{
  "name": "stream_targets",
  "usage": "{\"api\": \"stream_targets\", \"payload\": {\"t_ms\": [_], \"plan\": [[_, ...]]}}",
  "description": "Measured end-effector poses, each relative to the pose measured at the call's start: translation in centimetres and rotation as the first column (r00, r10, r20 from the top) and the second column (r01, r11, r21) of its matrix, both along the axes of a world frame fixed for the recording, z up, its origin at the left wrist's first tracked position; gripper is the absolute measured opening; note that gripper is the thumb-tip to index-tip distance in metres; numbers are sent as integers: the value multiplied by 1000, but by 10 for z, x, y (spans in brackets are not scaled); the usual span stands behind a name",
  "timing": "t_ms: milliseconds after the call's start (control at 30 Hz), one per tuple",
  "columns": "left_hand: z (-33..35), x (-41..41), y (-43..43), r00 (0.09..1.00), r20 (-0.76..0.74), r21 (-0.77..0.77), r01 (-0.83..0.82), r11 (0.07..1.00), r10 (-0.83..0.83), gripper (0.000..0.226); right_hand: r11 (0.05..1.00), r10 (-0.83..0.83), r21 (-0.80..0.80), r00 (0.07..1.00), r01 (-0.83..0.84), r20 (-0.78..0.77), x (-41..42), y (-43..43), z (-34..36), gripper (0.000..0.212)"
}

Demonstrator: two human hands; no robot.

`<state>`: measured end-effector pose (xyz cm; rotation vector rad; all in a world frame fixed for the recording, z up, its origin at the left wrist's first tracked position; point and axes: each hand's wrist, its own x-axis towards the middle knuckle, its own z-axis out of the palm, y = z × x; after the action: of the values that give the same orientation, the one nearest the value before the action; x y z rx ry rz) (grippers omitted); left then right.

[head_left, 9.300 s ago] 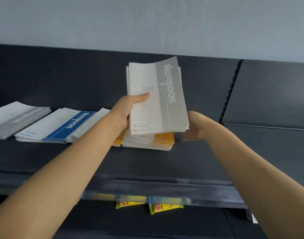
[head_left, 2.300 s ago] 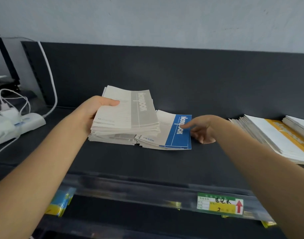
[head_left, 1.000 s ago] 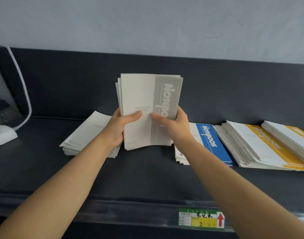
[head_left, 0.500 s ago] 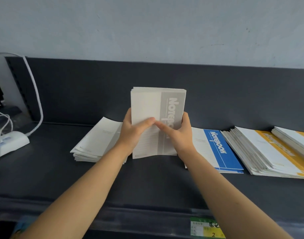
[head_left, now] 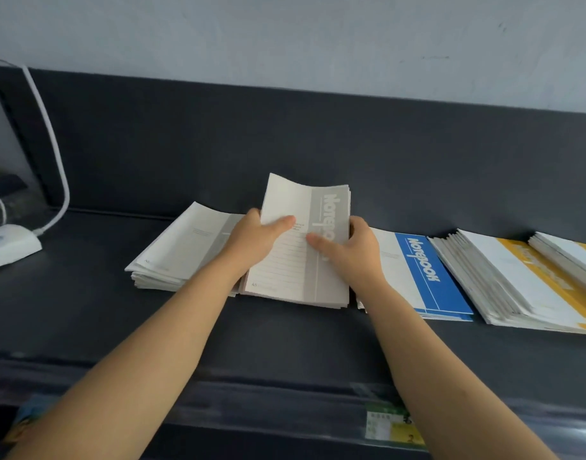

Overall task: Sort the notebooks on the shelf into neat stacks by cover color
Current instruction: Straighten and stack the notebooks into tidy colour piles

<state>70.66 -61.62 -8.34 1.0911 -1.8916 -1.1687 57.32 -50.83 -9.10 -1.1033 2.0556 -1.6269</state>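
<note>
A stack of grey-cover notebooks (head_left: 301, 260) leans back on the dark shelf (head_left: 285, 340), its lower edge down on the shelf. My left hand (head_left: 256, 240) grips its left edge with the thumb across the cover. My right hand (head_left: 348, 250) grips its right edge, thumb on the grey band. Left of it lies another grey stack (head_left: 182, 247), flat and partly hidden by my left wrist. To the right lies a blue-cover stack (head_left: 421, 273), then a fanned yellow-cover stack (head_left: 517, 283) and a second yellow stack (head_left: 570, 257) at the frame edge.
A white power strip (head_left: 9, 244) with a white cable (head_left: 52, 151) sits at the shelf's far left. The shelf's front rail carries a green and yellow price label (head_left: 391, 429). A dark back panel (head_left: 285, 144) rises behind the stacks.
The grey stack, held upright a moment ago, has been lowered and tipped back toward the shelf between the left grey stack and the blue one. Both hands stay on its sides.
</note>
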Motion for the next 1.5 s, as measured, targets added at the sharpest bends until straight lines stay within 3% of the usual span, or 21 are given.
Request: {"api": "stream_targets", "payload": {"t_ms": [200,300,400,533,600,667,733,800,867,967,1100,1167,1267,1367,1400,1500], "plan": [[0,-9,-1,995,90,-13,53,999,-52,25,972,-34,224,988,67,-149,-7,-4,-5,56],[0,-8,-2,987,134,-99,105,989,-91,32,947,34,312,941,77,-336,-3,-7,-6,54],[1,-3,-1,980,172,-119,126,985,-104,57,950,69,303,892,79,-448,0,-7,-4,51],[16,19,-6,998,39,-150,53,987,-47,45,941,110,335,901,41,-419,11,-7,3,44],[23,39,-20,998,41,-192,-28,981,37,38,953,153,303,868,-3,-472,24,-8,9,39],[27,65,-38,964,185,-295,-130,947,190,36,965,192,252,843,-69,-503,43,-13,19,35],[30,90,-53,854,410,-334,-186,924,320,35,944,285,292,825,-154,-488,62,-23,27,33],[32,109,-60,739,602,-251,-184,950,302,32,889,380,424,795,-173,-472,82,-36,34,27],[30,117,-71,744,637,-108,-173,979,202,39,823,432,562,729,-79,-530,97,-49,37,31],[25,122,-83,865,496,104,-143,984,73,45,735,479,676,658,61,-581,111,-64,33,30],[27,121,-94,929,365,318,-59,946,-65,27,665,494,736,665,125,-560,116,-78,24,31],[29,121,-96,937,300,432,32,901,-177,22,669,477,733,682,126,-554,116,-81,24,31],[26,122,-101,951,239,429,79,900,-198,26,697,445,704,687,138,-575,113,-81,25,25],[26,127,-102,989,27,396,122,910,-144,31,835,273,535,748,127,-605,110,-83,26,31],[27,129,-102,988,-85,383,155,911,-132,33,893,195,442,812,85,-551,109,-85,27,31],[29,132,-105,900,-409,298,287,910,-150,53,982,117,162,984,-94,-136,106,-90,33,78]]}}
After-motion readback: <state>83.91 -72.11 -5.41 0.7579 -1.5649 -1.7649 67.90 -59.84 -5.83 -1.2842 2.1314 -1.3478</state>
